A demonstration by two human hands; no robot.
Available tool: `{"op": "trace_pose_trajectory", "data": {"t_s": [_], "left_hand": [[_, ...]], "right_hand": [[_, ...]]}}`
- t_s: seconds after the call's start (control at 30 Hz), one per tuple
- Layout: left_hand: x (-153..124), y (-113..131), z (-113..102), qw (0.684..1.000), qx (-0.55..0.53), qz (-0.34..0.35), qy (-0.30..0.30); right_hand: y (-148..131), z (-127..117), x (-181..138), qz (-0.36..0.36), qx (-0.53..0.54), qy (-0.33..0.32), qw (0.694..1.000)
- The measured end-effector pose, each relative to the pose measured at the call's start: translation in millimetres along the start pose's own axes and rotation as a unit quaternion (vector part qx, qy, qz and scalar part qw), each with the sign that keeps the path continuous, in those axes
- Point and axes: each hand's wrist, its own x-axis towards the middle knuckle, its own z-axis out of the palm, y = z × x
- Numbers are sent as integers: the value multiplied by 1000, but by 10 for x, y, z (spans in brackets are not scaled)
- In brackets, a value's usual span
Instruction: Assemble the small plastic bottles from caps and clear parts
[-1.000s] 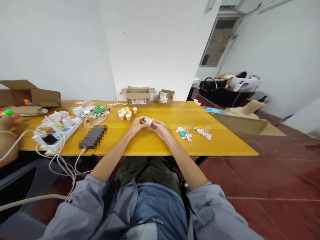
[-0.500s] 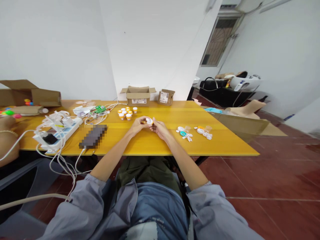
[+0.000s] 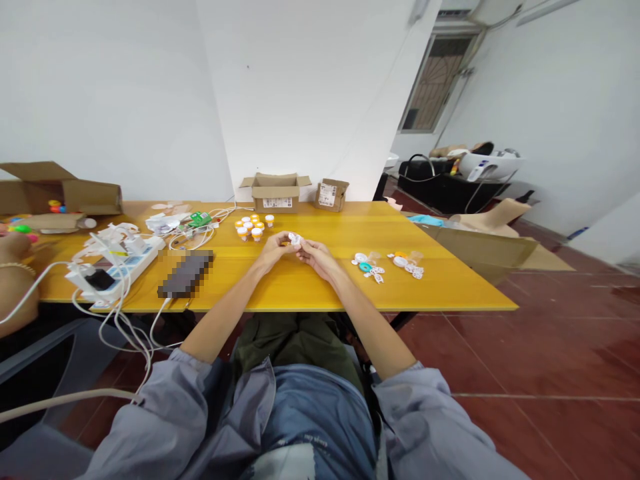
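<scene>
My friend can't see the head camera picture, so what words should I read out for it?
A person's left hand and right hand hold a small white piece over a yellow-brown table. White-topped orange things stand beyond the left hand, and loose plastic parts lie to the right. An open cardboard box sits behind.

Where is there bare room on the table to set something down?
Bare patches lie between the small box and the loose parts, and between the left hand and the dark device. It is crowded farther left, around the power strip, and among the white-and-orange pieces.
</scene>
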Motion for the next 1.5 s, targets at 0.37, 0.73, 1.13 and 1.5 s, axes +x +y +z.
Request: {"op": "trace_pose_trajectory", "data": {"t_s": [0.37,0.73,1.13,1.5], "left_hand": [[-1,-6,0,1000,-22,-4,-22],[27,-49,-8,1000,-9,10,21],[7,-23,-9,1000,-16,4,-2],[-1,-8,8,998,-64,-2,3]], "right_hand": [[-29,33,-15,15,-30,9,999],[23,-7,28,-7,-2,5,1000],[-30,11,-12,9,9,-7,1000],[-50,31,-6,35,9,-16,999]]}}
